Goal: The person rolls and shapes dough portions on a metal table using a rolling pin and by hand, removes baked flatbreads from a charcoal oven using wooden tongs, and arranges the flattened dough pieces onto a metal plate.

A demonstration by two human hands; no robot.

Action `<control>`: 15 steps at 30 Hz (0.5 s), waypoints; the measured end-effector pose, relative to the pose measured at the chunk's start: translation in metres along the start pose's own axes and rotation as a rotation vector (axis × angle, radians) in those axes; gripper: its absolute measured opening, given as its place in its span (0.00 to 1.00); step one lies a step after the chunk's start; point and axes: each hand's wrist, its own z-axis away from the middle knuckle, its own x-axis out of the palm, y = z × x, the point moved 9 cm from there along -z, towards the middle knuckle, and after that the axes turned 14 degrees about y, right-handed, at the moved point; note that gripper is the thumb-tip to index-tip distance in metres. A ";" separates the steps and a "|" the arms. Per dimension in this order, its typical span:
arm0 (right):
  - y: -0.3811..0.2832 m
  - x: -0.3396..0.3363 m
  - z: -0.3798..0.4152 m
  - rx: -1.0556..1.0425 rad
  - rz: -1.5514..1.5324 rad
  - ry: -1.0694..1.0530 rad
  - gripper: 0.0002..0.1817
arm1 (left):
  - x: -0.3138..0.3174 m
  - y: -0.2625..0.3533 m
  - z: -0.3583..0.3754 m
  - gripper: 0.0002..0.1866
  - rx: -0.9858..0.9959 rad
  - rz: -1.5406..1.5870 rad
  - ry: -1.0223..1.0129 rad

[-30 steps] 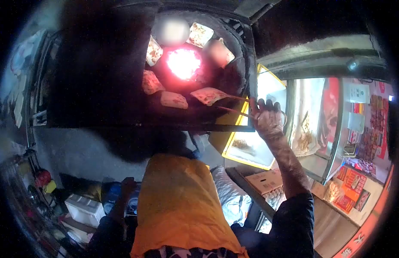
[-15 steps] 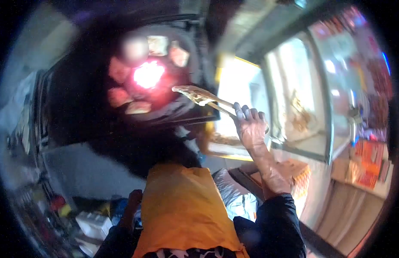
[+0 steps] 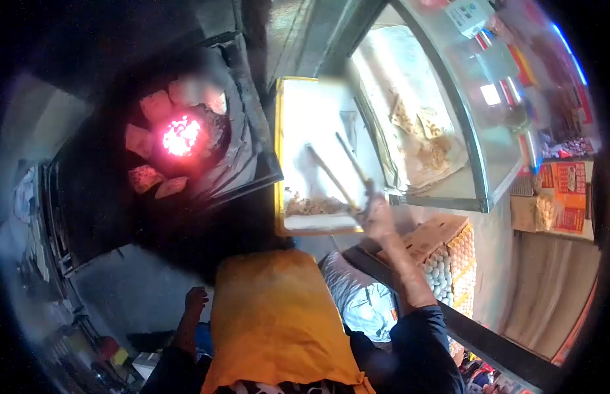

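Note:
My right hand [image 3: 377,215] is closed round the handles of long tongs [image 3: 332,176], whose two arms are spread apart over a white tray with a yellow rim [image 3: 278,190]. Nothing shows between the tong tips. Brown crumbs or pieces [image 3: 311,205] lie at the near end of the tray. Left of it, several flat bread pieces [image 3: 139,140] sit round glowing coals [image 3: 180,136] in a dark round oven. My left hand [image 3: 196,299] hangs low beside the orange apron [image 3: 272,315], its fingers curled; what they hold, if anything, is hidden.
A glass-sided case [image 3: 475,164] with flat food pieces [image 3: 426,128] stands right of the tray. Stacked egg trays [image 3: 439,276], a cardboard box [image 3: 426,238] and a pale bag [image 3: 361,299] are below it. A dark metal edge [image 3: 262,177] borders the oven.
My right hand has moved down and the tongs now stand spread over the tray. The bread piece they held is gone from them. The view has shifted right.

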 end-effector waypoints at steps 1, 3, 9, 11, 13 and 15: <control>-0.026 0.014 0.001 -0.131 -0.062 0.048 0.49 | -0.009 -0.012 0.000 0.09 -0.011 0.014 0.006; -0.091 0.024 -0.004 -0.210 -0.276 -0.072 0.47 | -0.019 -0.015 0.007 0.09 0.153 0.104 -0.051; -0.235 0.041 -0.084 -0.510 0.148 -0.018 0.38 | -0.050 -0.048 -0.011 0.09 0.588 0.207 -0.020; -0.272 0.046 -0.121 -0.390 0.359 -0.042 0.38 | -0.062 -0.076 -0.022 0.09 0.298 0.378 -0.028; -0.309 0.056 -0.154 -0.401 0.418 0.004 0.33 | -0.072 -0.120 -0.035 0.09 0.007 0.544 -0.044; -0.317 0.096 -0.207 -0.541 0.355 -0.023 0.32 | -0.076 -0.136 -0.036 0.27 0.275 0.569 -0.465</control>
